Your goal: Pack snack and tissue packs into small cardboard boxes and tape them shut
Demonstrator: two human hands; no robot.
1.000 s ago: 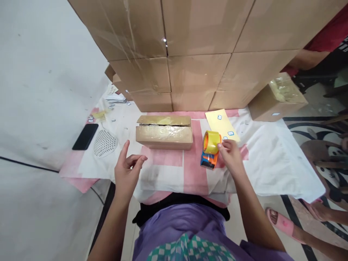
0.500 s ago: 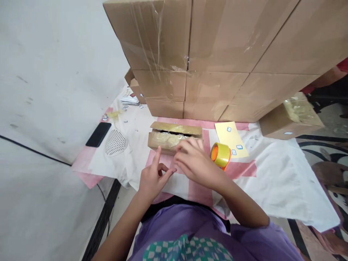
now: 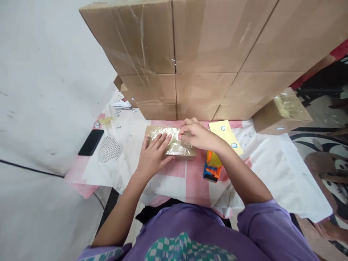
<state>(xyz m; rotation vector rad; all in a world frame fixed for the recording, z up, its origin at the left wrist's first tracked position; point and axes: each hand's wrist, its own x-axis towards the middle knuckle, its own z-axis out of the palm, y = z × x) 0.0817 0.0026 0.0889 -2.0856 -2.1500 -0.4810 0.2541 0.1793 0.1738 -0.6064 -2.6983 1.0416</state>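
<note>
A small cardboard box (image 3: pixel 181 157) lies on the table in front of me, its top covered with shiny clear tape. My left hand (image 3: pixel 153 154) rests on the left part of the top, fingers spread and flat. Over the right part is my right hand (image 3: pixel 198 136), its fingers curled and drawn together; whatever is between them is too small to make out. An orange and blue tape dispenser (image 3: pixel 212 172) with a yellowish roll stands just right of the box, partly behind my right forearm.
Large taped cartons (image 3: pixel 203 87) are stacked behind the small box. A yellow sheet (image 3: pixel 228 136) with small stickers lies at right, near another taped box (image 3: pixel 274 116). At left are a black phone (image 3: pixel 91 142) and a white perforated piece (image 3: pixel 110 149). A person's red sleeve (image 3: pixel 341 50) shows at far right.
The small box's lifted back flap and dark gap no longer show; its top now looks flat. My left hand has come down flat onto it. My right hand remains at its right part.
</note>
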